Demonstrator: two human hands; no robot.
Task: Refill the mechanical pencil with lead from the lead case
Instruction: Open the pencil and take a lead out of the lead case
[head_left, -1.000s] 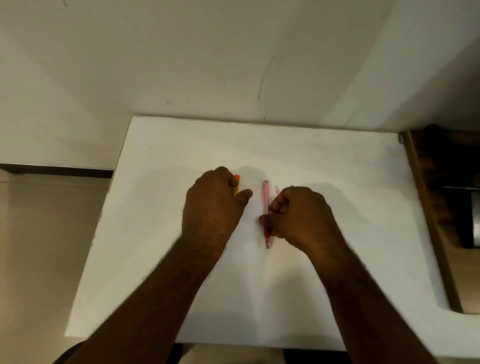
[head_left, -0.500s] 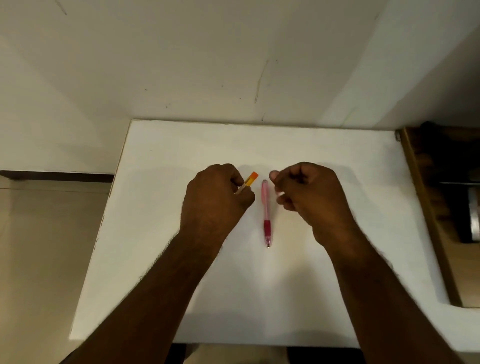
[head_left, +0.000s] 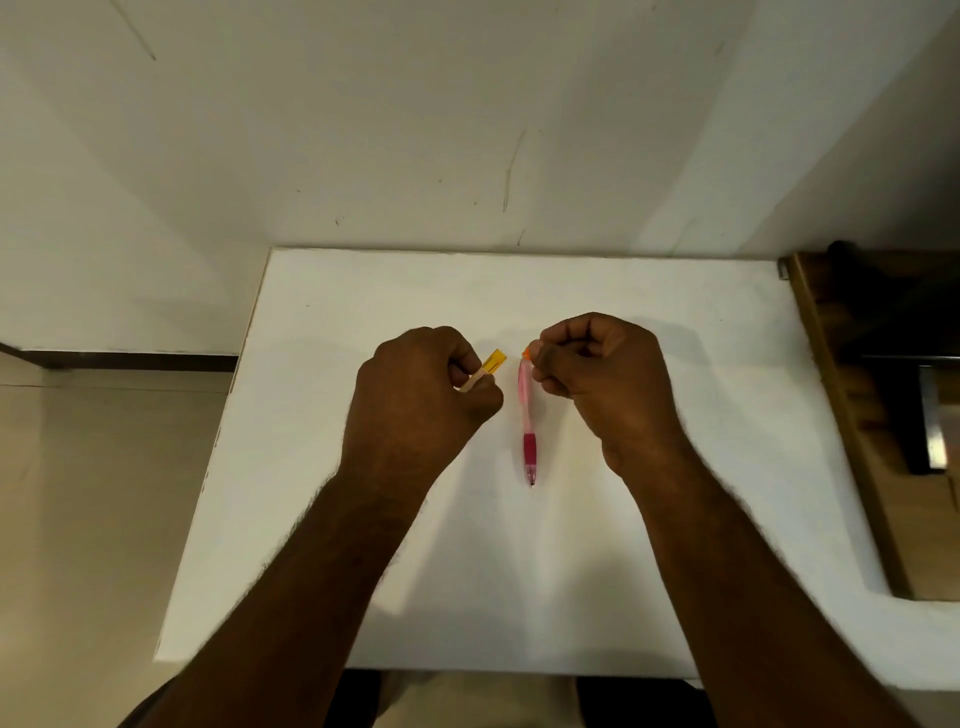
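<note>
A pink mechanical pencil (head_left: 528, 415) lies on the white table (head_left: 649, 582) between my hands, tip toward me. My left hand (head_left: 421, 400) is closed around a slim lead case (head_left: 485, 366), whose yellow end sticks out toward the right. My right hand (head_left: 605, 379) hovers just right of the pencil's top end and pinches a small orange piece (head_left: 526, 353) between thumb and fingertips. Neither hand touches the pencil. The rest of the lead case is hidden inside my left fist.
A wooden piece of furniture (head_left: 852, 415) butts against the table's right edge. A pale wall (head_left: 467, 130) stands behind the table's far edge, and tiled floor (head_left: 104, 493) drops away on the left.
My right hand left the pencil, rose toward the lead case and now holds a small orange piece. The case end in my left hand shows yellow where it was orange.
</note>
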